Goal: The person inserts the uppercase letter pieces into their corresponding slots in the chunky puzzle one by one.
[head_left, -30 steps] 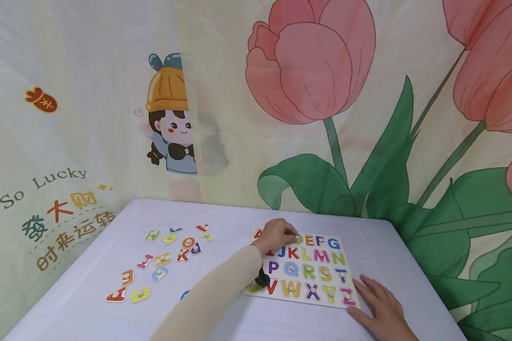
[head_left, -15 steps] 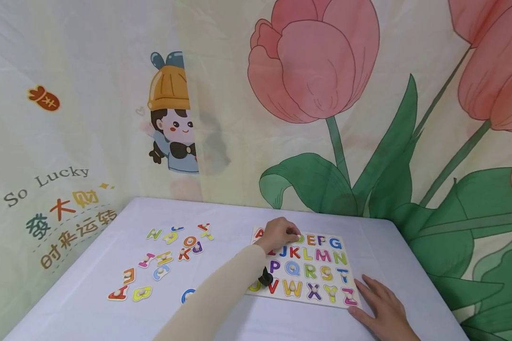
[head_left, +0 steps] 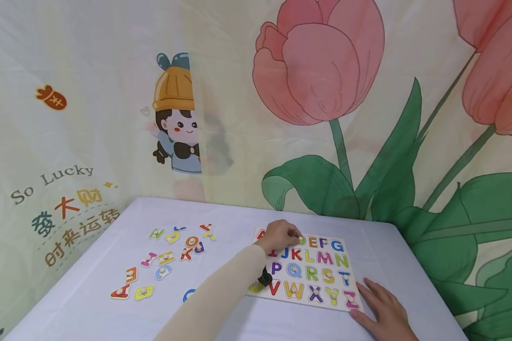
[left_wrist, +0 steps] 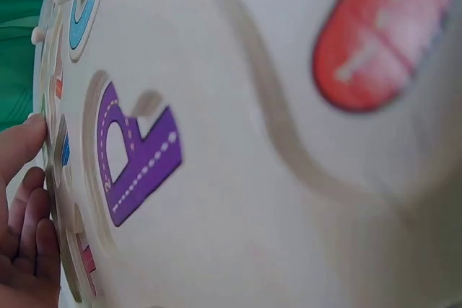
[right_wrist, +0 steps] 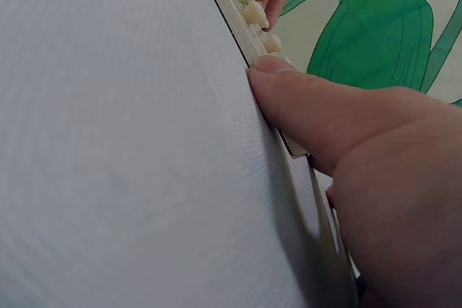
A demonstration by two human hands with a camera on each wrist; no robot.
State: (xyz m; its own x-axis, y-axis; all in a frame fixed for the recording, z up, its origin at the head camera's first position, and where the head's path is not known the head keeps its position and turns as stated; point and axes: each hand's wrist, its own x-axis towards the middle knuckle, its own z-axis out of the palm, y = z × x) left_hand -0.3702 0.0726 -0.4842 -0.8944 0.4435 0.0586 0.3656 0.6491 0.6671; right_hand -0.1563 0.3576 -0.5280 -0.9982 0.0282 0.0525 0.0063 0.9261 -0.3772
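Left hand (head_left: 279, 237): fingertips pinching D (head_left: 301, 241), in board's top row, beside E (head_left: 313, 242).
Right hand (head_left: 384, 310): grasping nothing, fingers extended along board's right edge, thumb touching near corner.
Board (head_left: 280, 292): flat on table (head_left: 89, 303).
Loose letters (head_left: 144, 292): scattered left of board, one partly behind sleeve (head_left: 213, 300).

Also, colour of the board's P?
The P is purple with pale dashes, clearest in the left wrist view.
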